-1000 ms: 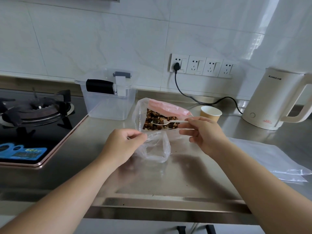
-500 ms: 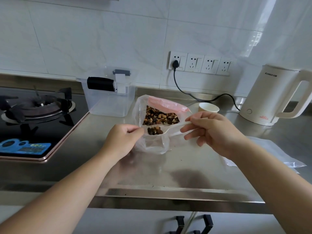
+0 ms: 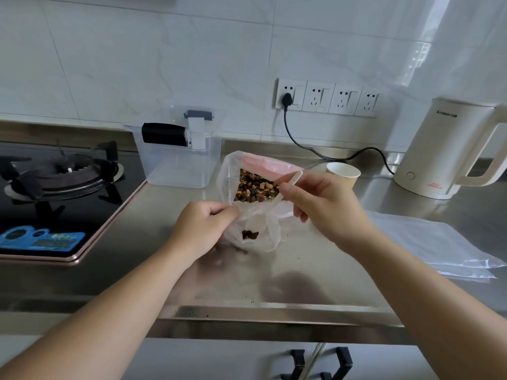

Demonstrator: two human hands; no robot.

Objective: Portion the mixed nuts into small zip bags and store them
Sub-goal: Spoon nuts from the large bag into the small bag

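Your left hand (image 3: 204, 229) pinches the rim of a small clear zip bag (image 3: 264, 231), holding its mouth up just above the steel surface (image 3: 274, 283). A few mixed nuts (image 3: 249, 234) sit at the bottom of that bag. Your right hand (image 3: 326, 207) is closed around the handle of a white plastic spoon (image 3: 289, 182), which slants down toward the small bag's opening; its bowl is hidden, so you cannot tell whether it carries anything. Just behind both hands stands the large bag of mixed nuts (image 3: 256, 186), its mouth open and a pink strip along its far edge. A clear lidded container (image 3: 178, 165) stands to the left of it, beside the gas hob (image 3: 59, 174). To the right are a paper cup (image 3: 344, 172), a cream electric kettle (image 3: 447, 149), and 2 or more flat spare zip bags (image 3: 439, 242) lying on the surface, well apart from the nuts.
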